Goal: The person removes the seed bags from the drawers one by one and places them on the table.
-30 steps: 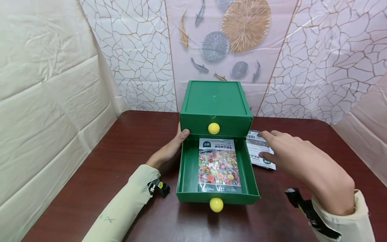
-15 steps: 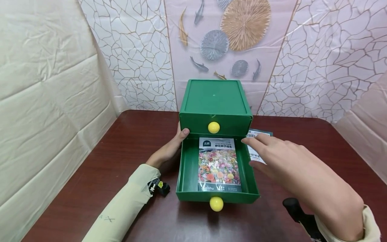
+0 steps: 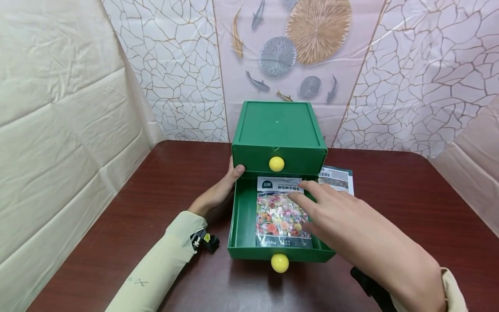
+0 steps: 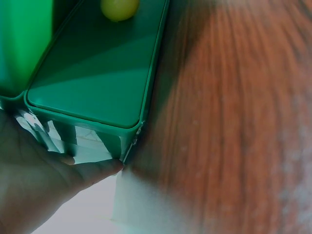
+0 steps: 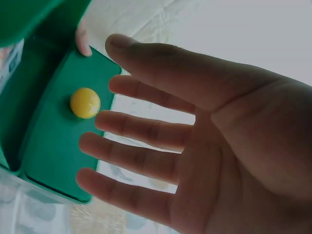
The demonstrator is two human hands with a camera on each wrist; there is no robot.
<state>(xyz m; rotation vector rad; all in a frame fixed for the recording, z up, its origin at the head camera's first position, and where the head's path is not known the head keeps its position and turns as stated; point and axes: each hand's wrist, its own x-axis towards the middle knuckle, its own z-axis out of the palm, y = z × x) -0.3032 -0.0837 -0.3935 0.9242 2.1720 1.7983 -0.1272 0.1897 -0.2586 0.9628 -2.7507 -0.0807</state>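
**Right hand (image 3: 331, 212) open over flower packet (image 3: 277, 214)**

Its parted fingers hold nothing; their tips overlap the packet's right edge in the head view. The left hand (image 3: 218, 193) rests extended against the green cabinet (image 3: 277, 123). The packet, in the lower drawer (image 3: 244, 221), reads "野花种子组合" and, first letter unclear, "eishu".

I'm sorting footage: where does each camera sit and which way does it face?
Head: on the head, forward and down at the green box; left hand and right hand show.
Left wrist: on that wrist, facing a drawer front; left hand shows.
Right wrist: on that wrist, facing the upper yellow knob; both hands show.
Head and right wrist share that knob.
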